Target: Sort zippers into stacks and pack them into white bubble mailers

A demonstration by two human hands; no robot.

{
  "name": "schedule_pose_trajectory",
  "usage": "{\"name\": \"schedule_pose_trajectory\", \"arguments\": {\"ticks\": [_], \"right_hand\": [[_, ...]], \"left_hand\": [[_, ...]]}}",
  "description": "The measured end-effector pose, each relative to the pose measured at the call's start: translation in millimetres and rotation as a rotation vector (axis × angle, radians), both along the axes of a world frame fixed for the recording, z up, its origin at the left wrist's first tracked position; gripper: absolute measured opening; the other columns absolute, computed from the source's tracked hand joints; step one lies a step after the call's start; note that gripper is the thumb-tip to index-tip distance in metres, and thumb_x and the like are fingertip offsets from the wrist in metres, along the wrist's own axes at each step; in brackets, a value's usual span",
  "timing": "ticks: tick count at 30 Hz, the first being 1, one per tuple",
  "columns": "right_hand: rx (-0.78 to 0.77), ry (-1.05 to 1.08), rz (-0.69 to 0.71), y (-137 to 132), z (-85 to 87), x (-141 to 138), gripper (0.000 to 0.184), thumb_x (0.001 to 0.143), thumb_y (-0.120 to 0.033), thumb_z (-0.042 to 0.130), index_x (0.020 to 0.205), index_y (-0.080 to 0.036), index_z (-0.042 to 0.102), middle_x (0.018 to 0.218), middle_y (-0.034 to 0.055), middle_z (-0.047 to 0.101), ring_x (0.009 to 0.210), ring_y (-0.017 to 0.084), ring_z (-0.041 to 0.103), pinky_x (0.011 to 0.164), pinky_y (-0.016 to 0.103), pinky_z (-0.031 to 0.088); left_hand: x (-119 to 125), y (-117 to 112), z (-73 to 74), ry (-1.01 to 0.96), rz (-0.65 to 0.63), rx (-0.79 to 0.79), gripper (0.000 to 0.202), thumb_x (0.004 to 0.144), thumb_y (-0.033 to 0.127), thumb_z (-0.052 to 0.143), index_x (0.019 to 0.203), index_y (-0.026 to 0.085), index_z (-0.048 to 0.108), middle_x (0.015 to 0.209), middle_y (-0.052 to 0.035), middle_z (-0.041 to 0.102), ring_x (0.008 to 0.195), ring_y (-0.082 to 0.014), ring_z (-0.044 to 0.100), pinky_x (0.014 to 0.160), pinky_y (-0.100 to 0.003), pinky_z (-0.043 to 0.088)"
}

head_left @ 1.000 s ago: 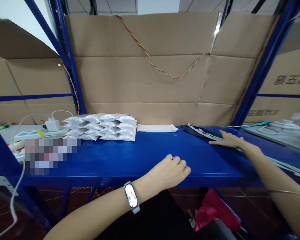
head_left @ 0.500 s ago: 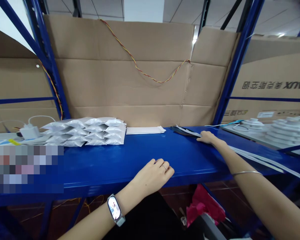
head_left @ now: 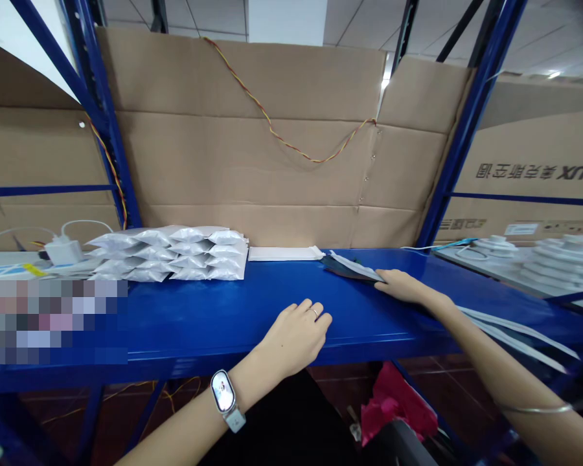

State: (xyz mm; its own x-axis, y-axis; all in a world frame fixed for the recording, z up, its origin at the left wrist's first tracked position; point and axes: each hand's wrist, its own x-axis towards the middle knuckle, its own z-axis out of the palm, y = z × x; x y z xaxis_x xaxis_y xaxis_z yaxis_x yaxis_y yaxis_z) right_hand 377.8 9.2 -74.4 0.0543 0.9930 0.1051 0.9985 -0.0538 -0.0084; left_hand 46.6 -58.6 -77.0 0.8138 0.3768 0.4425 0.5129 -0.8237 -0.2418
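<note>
Your right hand (head_left: 396,285): gripping strips (head_left: 354,265) | strips: on the right of the shelf (head_left: 214,317), under your forearm (head_left: 495,356) | your left hand (head_left: 298,333): curled near shelf front, can't tell if holding anything

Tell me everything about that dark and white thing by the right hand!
The dark and white thing looks thin and flat, with a white layer over darker ones, perhaps plastic. It lies slantwise on the blue tabletop, its far end near a white packet. The right hand touches it. The hand and arm hide part, so I can't tell whether the pale strips nearer us belong to it.
</note>
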Motion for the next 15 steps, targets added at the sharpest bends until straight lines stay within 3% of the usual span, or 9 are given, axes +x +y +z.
{"name": "schedule_pose_trajectory", "arguments": {"ticks": [4,7,12,15], "right_hand": [[0.003,0.023,0.108,-4.9,-7.5,-29.0,0.035,0.085,-0.027,0.051,0.117,-0.014,0.059,0.111,0.0148,0.065,0.103,0.028,0.061,0.084,0.03,0.041],[-0.008,0.034,0.118,-3.8,-9.8,-32.3,0.031,0.085,-0.026,0.052,0.112,-0.016,0.061,0.109,0.0126,0.066,0.1,0.025,0.063,0.083,0.028,0.042],[0.01,0.03,-0.066,6.2,4.4,2.8,0.019,0.083,-0.025,0.061,0.095,-0.011,0.066,0.1,0.0151,0.066,0.092,0.024,0.063,0.08,0.033,0.047],[0.095,0.041,-0.154,13.7,21.9,25.5,0.025,0.089,-0.03,0.058,0.106,-0.013,0.061,0.106,0.0097,0.062,0.091,0.019,0.062,0.079,0.036,0.051]], "left_hand": [[-0.2,3.2,-0.4,-0.052,0.0,-0.061,0.018,0.094,0.022,0.04,0.093,0.017,0.057,0.096,-0.0062,0.057,0.089,-0.0197,0.053,0.075,-0.033,0.047],[-1.4,4.6,-0.7,-0.068,0.0,-0.084,0.02,0.094,0.024,0.039,0.093,0.017,0.058,0.095,-0.0058,0.057,0.089,-0.0194,0.053,0.075,-0.033,0.047],[-3.0,5.0,1.0,-0.079,0.001,-0.123,0.02,0.094,0.024,0.04,0.094,0.017,0.059,0.095,-0.0059,0.057,0.088,-0.0185,0.053,0.074,-0.031,0.047],[-3.2,4.2,2.9,-0.07,-0.001,-0.122,0.019,0.094,0.023,0.041,0.094,0.017,0.058,0.097,-0.006,0.057,0.089,-0.0187,0.053,0.073,-0.031,0.047]]}}
